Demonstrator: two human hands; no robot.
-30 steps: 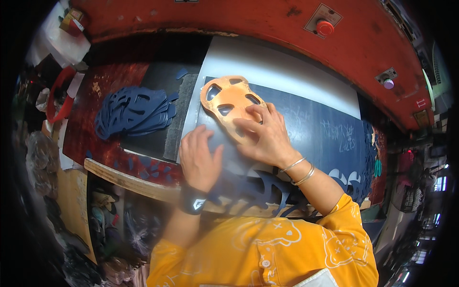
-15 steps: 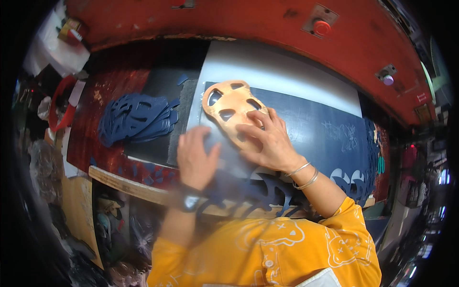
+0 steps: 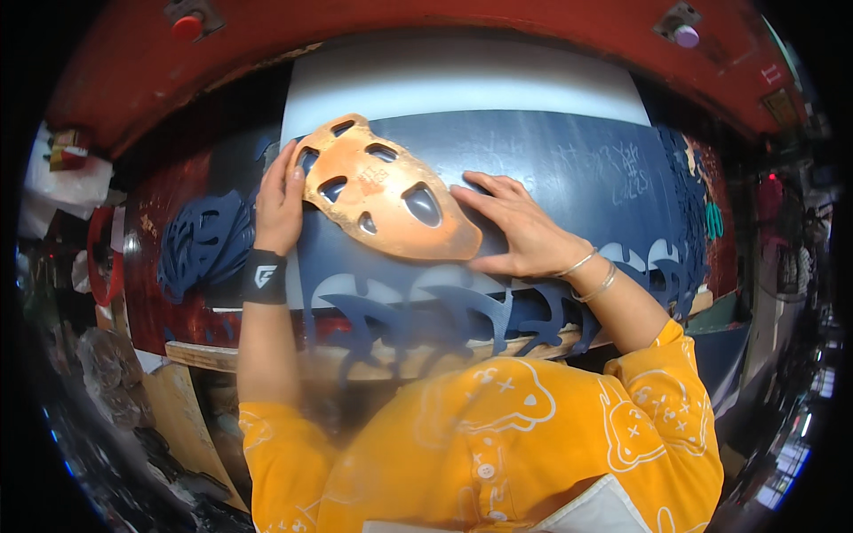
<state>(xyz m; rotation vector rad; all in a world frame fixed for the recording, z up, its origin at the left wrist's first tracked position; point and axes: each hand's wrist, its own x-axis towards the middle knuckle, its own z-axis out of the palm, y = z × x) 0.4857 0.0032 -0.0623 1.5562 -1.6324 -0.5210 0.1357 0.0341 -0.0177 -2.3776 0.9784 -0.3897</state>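
Note:
A tan cutting die with several cut-out openings lies slantwise on a dark blue sheet. My left hand, with a black wristband, holds the die's left edge, its fingers close together and pointing away from me. At the opposite edge is my right hand, fingers spread; its fingertips and thumb rest by the die's rim. Along the near side of the sheet runs a row of curved cut-outs, with strips of blue material hanging over the table edge.
A stack of cut blue pieces sits at the left. Behind the sheet lies a white board, under a red machine beam with a red button and a purple button. A wooden rail edges the table.
The die has turned, its narrow end now pointing nearer and right. My left hand has moved up to its left edge; my right hand has slid off its top to its right edge. The view has shifted right.

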